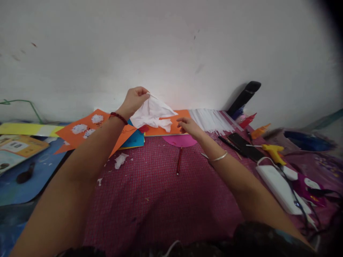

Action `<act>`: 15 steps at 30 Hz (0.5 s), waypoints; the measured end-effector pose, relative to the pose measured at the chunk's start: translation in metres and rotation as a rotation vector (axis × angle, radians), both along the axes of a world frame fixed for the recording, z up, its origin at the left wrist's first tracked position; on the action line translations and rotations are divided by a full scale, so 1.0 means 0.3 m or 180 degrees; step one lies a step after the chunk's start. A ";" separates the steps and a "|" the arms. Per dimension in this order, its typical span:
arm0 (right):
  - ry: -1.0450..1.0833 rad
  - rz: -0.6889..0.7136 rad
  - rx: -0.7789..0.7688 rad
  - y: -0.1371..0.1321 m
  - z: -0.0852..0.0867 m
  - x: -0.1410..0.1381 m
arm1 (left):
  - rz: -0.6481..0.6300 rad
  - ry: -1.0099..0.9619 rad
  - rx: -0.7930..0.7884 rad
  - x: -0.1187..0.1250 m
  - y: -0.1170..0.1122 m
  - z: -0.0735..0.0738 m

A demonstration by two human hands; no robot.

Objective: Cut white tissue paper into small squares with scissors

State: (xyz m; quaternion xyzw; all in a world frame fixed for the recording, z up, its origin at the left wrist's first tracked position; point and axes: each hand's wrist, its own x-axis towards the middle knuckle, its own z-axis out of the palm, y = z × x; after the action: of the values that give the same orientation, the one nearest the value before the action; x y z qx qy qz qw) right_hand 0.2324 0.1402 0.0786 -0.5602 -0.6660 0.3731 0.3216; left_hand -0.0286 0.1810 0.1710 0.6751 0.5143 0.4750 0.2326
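My left hand (136,100) pinches the upper corner of a thin, crumpled white tissue paper (154,109), lifting it near the wall. The tissue's lower part hangs over coloured sheets. To its right, my right hand (189,127) hovers above an orange sheet (175,125), fingers apart and slightly curled, holding nothing. Below that hand lie a pink paper piece (180,140) and a dark red pencil (179,161). Left of the tissue, an orange sheet (77,121) bears white fluffy patches and dark marks, partly behind my left forearm. A torn tissue scrap (121,160) lies nearby on the cloth.
White paper strips (210,119) lie along the wall. At right are a black phone (245,146), a yellow glue gun (274,152), a white box-shaped device (281,187) with cables, and a black bottle-like object (243,97). A book (24,148) rests at left.
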 end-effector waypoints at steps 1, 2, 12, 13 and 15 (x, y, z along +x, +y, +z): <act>-0.0080 -0.0009 -0.0018 0.020 -0.009 -0.011 | 0.0059 0.0028 -0.0008 -0.013 -0.010 0.018; -0.0177 -0.0014 -0.0014 0.036 -0.019 -0.022 | 0.0122 0.0118 -0.0026 -0.027 -0.021 0.037; -0.1455 0.0675 0.0769 0.167 -0.084 -0.201 | 0.1417 0.1230 -0.0134 -0.239 0.084 0.088; -0.1571 0.0731 0.0777 0.188 -0.088 -0.220 | 0.1600 0.1230 -0.0128 -0.255 0.104 0.085; -0.1743 0.0787 0.0764 0.226 -0.086 -0.249 | 0.1809 0.1150 0.0004 -0.249 0.117 0.060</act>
State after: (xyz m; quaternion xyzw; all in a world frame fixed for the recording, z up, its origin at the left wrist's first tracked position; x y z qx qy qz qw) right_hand 0.1577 0.2080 0.0527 -0.5127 -0.8301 0.1635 0.1464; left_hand -0.1031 0.2160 0.1889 0.5781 0.7146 0.3939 -0.0044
